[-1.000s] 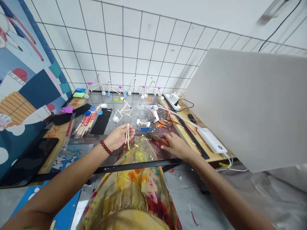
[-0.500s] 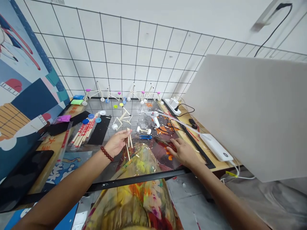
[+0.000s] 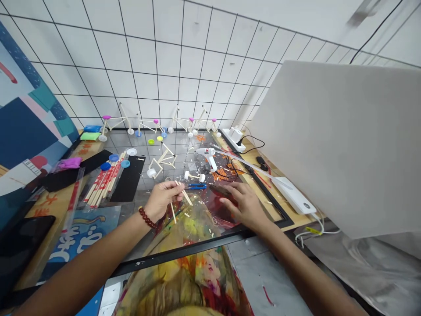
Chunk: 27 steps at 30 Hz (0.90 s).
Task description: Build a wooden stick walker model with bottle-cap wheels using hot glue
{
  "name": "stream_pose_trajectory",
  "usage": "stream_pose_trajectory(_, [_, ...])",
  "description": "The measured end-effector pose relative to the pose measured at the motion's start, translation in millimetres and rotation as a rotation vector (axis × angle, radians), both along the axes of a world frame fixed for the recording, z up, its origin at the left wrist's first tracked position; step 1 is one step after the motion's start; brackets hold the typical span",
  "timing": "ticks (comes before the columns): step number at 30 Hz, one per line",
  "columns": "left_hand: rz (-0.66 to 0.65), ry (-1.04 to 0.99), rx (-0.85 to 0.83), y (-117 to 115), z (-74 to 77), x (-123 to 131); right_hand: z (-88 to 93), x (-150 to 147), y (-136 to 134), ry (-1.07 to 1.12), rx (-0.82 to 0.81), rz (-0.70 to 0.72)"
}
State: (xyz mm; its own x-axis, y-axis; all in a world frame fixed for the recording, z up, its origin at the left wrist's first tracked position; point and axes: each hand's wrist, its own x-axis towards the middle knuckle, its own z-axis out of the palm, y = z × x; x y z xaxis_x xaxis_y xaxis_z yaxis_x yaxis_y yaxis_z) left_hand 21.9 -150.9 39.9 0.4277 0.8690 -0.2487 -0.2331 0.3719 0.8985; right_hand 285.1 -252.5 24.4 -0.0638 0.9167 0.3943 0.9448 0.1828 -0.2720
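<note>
My left hand is closed on thin wooden sticks, pinched between thumb and fingers above the glossy tabletop. Another wooden stick slants down just below that hand. With fingers apart, my right hand hovers or rests by a dark, narrow tool whose kind I cannot make out; its right end is partly behind the fingers. Between the hands lies a pair of blue thread snips. Just beyond are a stick with white wheels and a small stick frame.
A white glue gun lies behind the snips, its cable to the right. Stick models line the back edge. Red-wrapped sticks and bottle caps sit left. A power strip and large pale panel stand right.
The view has shifted a little. The sticks in my left hand have tilted from near upright to slanting right. My right hand has moved slightly, its fingers now more over the dark tool.
</note>
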Motion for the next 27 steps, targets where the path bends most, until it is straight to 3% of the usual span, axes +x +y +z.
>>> stream_pose_trajectory(4, [0.014,-0.013,0.005,-7,-4.0,2,6.4,-71,15,0.391,-0.139,0.168])
stream_pose_trajectory(6, [0.019,-0.007,0.021,-6,-3.8,-1,8.0,-92,23,0.489,-0.290,0.247])
stream_pose_trajectory(9, [0.170,-0.001,0.080,3,0.4,-12,10.6,-90,32,0.456,-0.446,0.173])
stream_pose_trajectory(11, [0.330,0.017,0.190,11,4.7,-23,13.1,-75,34,0.335,-0.460,0.041])
stream_pose_trajectory(13, [0.401,0.117,0.353,18,7.9,-32,16.5,-61,34,0.222,-0.456,-0.030])
stream_pose_trajectory(18, [0.166,0.388,0.637,17,5.7,-35,33.4,-41,36,0.154,-0.449,-0.070])
stream_pose_trajectory(22, [-0.140,0.543,0.882,6,1.8,-29,60.9,-36,44,0.205,-0.314,-0.160])
stream_pose_trajectory(25, [-0.361,0.689,0.947,-6,10.4,-40,81.1,-41,51,0.285,-0.203,-0.130])
stream_pose_trajectory(27, [-0.421,0.729,0.891,-11,24.7,-59,89.0,-48,58,0.334,-0.157,-0.072])
